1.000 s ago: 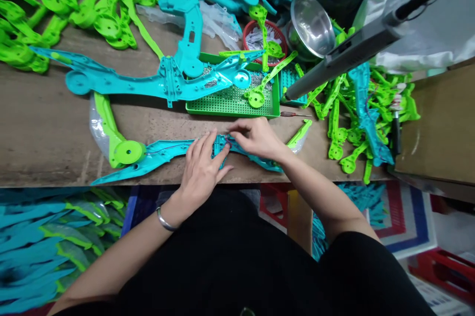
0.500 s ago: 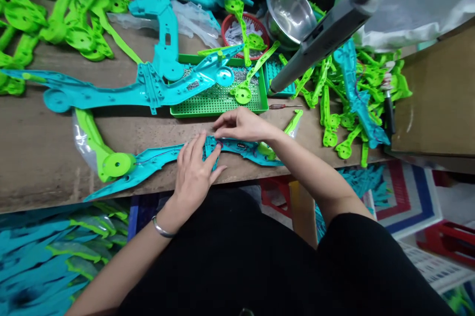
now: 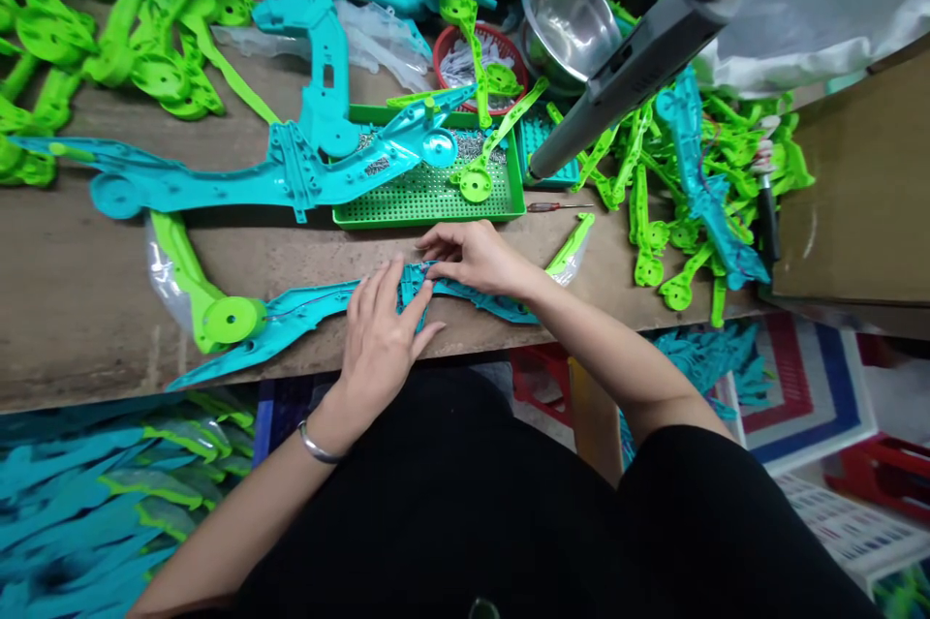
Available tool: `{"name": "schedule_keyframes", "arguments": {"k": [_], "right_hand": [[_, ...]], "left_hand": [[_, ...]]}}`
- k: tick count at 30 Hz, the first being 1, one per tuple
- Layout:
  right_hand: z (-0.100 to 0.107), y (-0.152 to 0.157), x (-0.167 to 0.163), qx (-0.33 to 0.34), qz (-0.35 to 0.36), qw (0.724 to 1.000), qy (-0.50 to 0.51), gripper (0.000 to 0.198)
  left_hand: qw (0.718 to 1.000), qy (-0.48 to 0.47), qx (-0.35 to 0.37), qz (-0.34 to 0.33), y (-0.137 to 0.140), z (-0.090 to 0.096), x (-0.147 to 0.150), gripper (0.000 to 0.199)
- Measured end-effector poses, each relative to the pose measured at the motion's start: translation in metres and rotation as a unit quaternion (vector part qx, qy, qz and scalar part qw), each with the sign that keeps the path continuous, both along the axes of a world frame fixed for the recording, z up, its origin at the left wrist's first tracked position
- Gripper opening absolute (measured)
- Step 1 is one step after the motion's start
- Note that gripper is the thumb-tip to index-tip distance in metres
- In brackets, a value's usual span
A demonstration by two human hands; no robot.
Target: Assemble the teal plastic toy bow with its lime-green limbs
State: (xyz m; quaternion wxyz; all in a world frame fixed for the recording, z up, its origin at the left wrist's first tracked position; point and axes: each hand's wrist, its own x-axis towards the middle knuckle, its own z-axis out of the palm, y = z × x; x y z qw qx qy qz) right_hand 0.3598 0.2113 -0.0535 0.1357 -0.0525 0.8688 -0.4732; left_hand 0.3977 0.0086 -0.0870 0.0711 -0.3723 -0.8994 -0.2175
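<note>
A long turquoise plastic half-shell (image 3: 312, 305), shaped like a toy bow, lies inner side up along the table's front edge. Thin dark wire runs inside it, and a lime-green arm with a round hub (image 3: 233, 321) sits at its left end. My left hand (image 3: 382, 324) rests on the shell's middle, fingers stretched and thumb apart. Over the shell's centre section, my right hand (image 3: 476, 256) has its thumb and forefinger pinched together; whatever is between them is too small to make out. My right hand and forearm hide much of the shell's right half.
Behind lie another turquoise shell (image 3: 232, 190), a green tray (image 3: 428, 220) of screws, a screwdriver (image 3: 556, 207), a red basket (image 3: 443, 67) and a metal bowl (image 3: 571, 18). A grey pole (image 3: 625, 81) slants in at right. A cardboard box (image 3: 857, 202) bounds the right side.
My right hand has turned down, its thumb and forefinger now at the shell's centre beside my left fingers. My left hand stays in place. The view has shifted slightly.
</note>
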Motion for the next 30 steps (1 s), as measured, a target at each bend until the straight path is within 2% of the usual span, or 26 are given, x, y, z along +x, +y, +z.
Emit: {"name": "schedule_keyframes", "arguments": {"k": [5,7,11,13,16,18,25,30], "right_hand": [[-0.001,0.002,0.001,0.013,0.008,1.0,0.007,0.029],[-0.003,0.002,0.002,0.008,0.01,1.0,0.011,0.031],[-0.006,0.002,0.003,-0.002,0.003,1.0,0.013,0.034],[-0.006,0.002,0.004,-0.004,-0.001,1.0,0.015,0.035],[-0.005,0.002,0.005,-0.005,-0.001,1.0,0.021,0.036],[-0.005,0.002,0.005,-0.004,0.0,1.0,0.023,0.035],[-0.008,0.001,0.004,0.013,0.007,0.999,0.029,0.034],[0.004,0.003,0.002,0.028,0.044,0.998,0.038,0.033]], "left_hand": [[1.0,0.028,-0.003,-0.001,-0.003,0.003,0.002,0.044],[0.997,0.072,0.032,0.001,-0.004,0.004,0.01,0.043],[0.979,0.117,0.128,-0.106,-0.002,0.005,0.031,0.032],[0.983,0.112,0.101,-0.106,0.004,0.004,0.037,0.032],[0.995,0.096,0.009,-0.02,0.014,0.003,0.037,0.039],[0.996,0.078,-0.031,0.006,0.019,0.003,0.033,0.042],[0.993,0.063,-0.091,0.027,0.029,0.003,0.037,0.042],[0.989,0.066,-0.123,0.039,0.037,0.001,0.04,0.044]]}}
